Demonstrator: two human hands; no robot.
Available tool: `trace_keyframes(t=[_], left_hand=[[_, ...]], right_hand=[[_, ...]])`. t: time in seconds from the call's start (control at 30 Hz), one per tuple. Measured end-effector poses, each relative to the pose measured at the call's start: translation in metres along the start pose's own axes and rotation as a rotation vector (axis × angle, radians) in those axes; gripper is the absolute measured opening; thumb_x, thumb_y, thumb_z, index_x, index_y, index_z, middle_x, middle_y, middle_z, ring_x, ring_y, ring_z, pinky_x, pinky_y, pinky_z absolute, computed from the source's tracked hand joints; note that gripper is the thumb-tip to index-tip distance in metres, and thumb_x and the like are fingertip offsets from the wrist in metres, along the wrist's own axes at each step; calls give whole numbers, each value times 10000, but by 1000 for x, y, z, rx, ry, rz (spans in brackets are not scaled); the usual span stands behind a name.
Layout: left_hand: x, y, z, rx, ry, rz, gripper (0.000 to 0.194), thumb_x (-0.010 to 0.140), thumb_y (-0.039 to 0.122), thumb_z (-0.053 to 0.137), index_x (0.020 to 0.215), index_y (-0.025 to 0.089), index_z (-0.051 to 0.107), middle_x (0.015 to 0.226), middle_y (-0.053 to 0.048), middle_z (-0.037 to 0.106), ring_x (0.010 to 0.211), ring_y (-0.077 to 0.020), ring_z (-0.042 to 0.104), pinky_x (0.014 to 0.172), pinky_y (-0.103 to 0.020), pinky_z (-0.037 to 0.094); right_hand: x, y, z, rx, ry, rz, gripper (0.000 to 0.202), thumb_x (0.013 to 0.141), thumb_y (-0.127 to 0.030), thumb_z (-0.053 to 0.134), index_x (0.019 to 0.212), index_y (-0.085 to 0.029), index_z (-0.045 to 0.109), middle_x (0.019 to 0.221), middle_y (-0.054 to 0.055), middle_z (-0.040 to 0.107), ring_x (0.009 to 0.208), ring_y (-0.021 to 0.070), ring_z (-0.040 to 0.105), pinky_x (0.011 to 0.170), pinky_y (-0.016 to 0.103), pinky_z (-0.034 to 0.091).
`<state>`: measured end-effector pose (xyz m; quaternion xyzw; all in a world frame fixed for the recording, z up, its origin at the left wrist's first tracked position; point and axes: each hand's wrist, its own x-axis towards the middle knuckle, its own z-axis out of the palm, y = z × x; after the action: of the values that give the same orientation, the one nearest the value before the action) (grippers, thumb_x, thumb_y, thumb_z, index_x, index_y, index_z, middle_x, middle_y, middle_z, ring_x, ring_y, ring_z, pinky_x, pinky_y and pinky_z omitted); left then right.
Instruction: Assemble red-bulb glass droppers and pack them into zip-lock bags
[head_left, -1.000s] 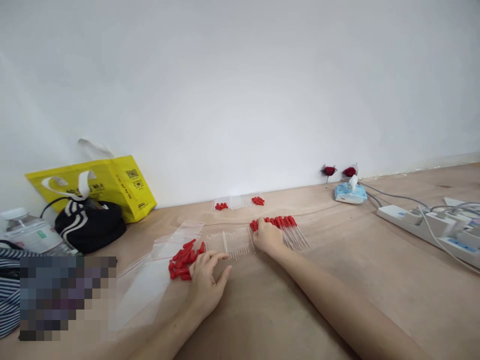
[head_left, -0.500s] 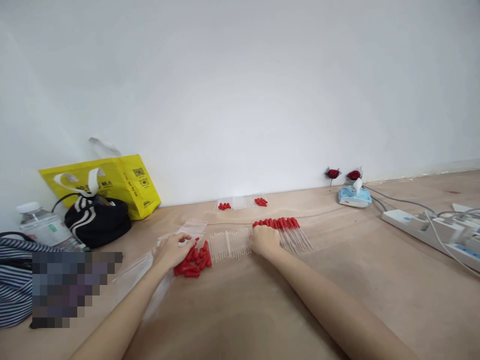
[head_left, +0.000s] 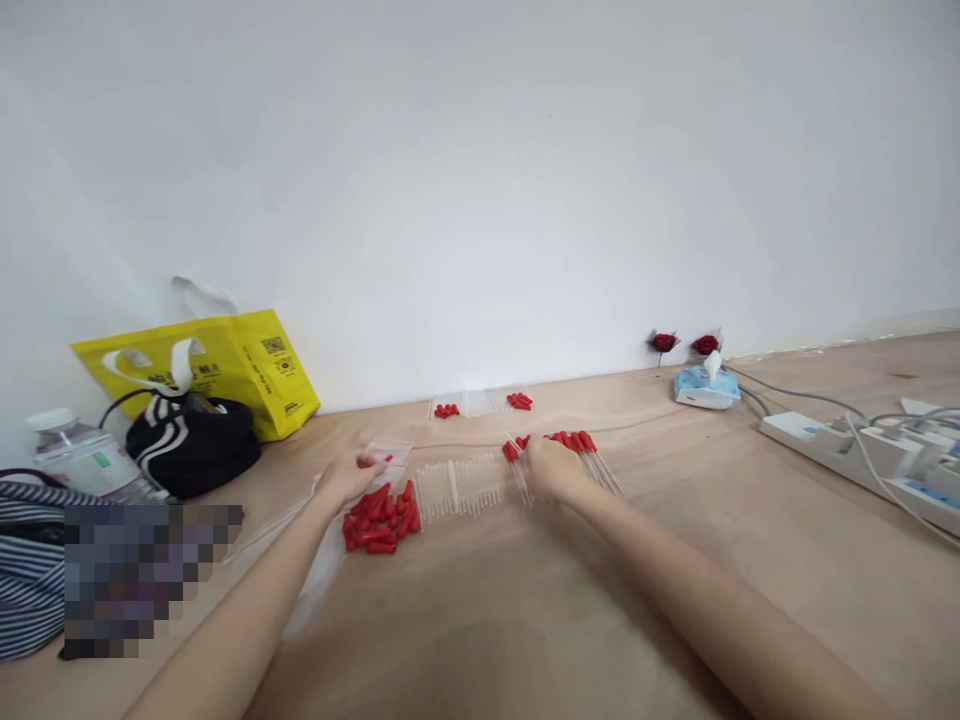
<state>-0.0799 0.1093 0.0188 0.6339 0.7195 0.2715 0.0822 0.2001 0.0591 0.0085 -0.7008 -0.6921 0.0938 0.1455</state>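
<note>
My left hand [head_left: 349, 479] is closed, pinching a red rubber bulb [head_left: 388, 459] at its fingertips. Just below and right of it lies a pile of loose red bulbs [head_left: 381, 518] on a plastic bag [head_left: 321, 572]. A row of thin clear tubes [head_left: 459, 486] is laid out in the middle. My right hand [head_left: 553, 468] is closed over a row of droppers [head_left: 590, 455], tubes with red bulbs on their far ends. A thin tube [head_left: 513, 438] sticks out left from its fingers, which are partly hidden.
Two small groups of red bulbs [head_left: 446, 411] lie on clear bags near the wall. A yellow bag [head_left: 277, 370], black pouch [head_left: 195, 450] and water bottle [head_left: 86, 455] stand left. On the right are a tissue pack [head_left: 706, 388], dark red flowers [head_left: 664, 343] and a power strip [head_left: 802, 435] with cables.
My right hand has shifted right and slightly up along the droppers, uncovering those at the row's left end. My left hand has moved slightly up and left from the pile with a red bulb.
</note>
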Motion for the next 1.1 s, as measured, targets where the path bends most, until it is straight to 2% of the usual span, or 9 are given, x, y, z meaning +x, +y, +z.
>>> trace_keyframes(t=[0.1, 0.17, 0.23, 0.27, 0.37, 0.43, 0.57, 0.67, 1.1], left_hand=[[-28, 23, 3, -32, 68, 149, 188, 741, 337, 488, 796, 170, 552, 782, -20, 617, 749, -179, 563, 636, -244, 418], [-57, 39, 12, -72, -16, 294, 167, 753, 332, 487, 790, 186, 560, 777, 6, 617, 716, -148, 565, 668, -229, 431], [-86, 52, 24, -161, -182, 529, 154, 783, 295, 465, 809, 180, 564, 772, -6, 620, 714, -152, 568, 672, -247, 442], [-98, 56, 30, -195, -237, 584, 163, 803, 283, 449, 856, 184, 567, 785, -10, 625, 727, -155, 572, 676, -253, 448], [-120, 62, 44, -234, -241, 643, 213, 833, 253, 417, 958, 199, 581, 846, -33, 618, 761, -164, 575, 684, -272, 459], [-124, 62, 49, -220, -230, 665, 219, 836, 249, 418, 920, 201, 614, 801, -37, 599, 725, -161, 569, 652, -267, 460], [-123, 59, 50, -226, -171, 652, 206, 821, 269, 450, 843, 195, 641, 766, -32, 574, 705, -156, 558, 645, -265, 457], [-121, 58, 50, -228, -174, 657, 201, 815, 279, 459, 794, 195, 640, 749, -24, 581, 721, -157, 564, 665, -267, 455], [-122, 62, 52, -268, -150, 693, 183, 823, 257, 449, 796, 189, 616, 757, -23, 648, 735, -167, 579, 682, -284, 449]], right_hand=[[-12, 24, -4, 87, 71, -147, 160, 825, -170, 397, 906, -115, 523, 958, 125, 582, 879, 182, 538, 710, 262, 388], [-21, 37, 2, 213, 127, -302, 134, 837, -151, 370, 849, -129, 501, 840, 83, 579, 751, 150, 531, 664, 247, 391], [-31, 46, 13, 340, 180, -480, 143, 833, -121, 350, 855, -133, 491, 783, 61, 559, 708, 143, 512, 652, 249, 397], [-36, 49, 20, 377, 200, -554, 166, 830, -107, 345, 904, -130, 492, 811, 67, 555, 738, 146, 508, 673, 255, 401], [-49, 53, 38, 393, 203, -694, 325, 818, -66, 333, 1110, -141, 454, 925, 90, 534, 829, 158, 485, 733, 272, 402], [-54, 52, 44, 355, 173, -719, 378, 807, -48, 335, 1139, -176, 461, 923, 82, 528, 816, 162, 474, 724, 280, 401], [-58, 45, 45, 342, 175, -682, 305, 816, -86, 374, 1042, -207, 539, 872, 59, 546, 779, 164, 476, 711, 303, 380], [-58, 41, 42, 380, 170, -676, 270, 826, -106, 382, 1003, -209, 557, 853, 49, 566, 772, 157, 493, 718, 305, 364], [-63, 32, 43, 390, 178, -735, 215, 822, -136, 407, 958, -197, 563, 788, 23, 584, 731, 133, 500, 725, 299, 294]])
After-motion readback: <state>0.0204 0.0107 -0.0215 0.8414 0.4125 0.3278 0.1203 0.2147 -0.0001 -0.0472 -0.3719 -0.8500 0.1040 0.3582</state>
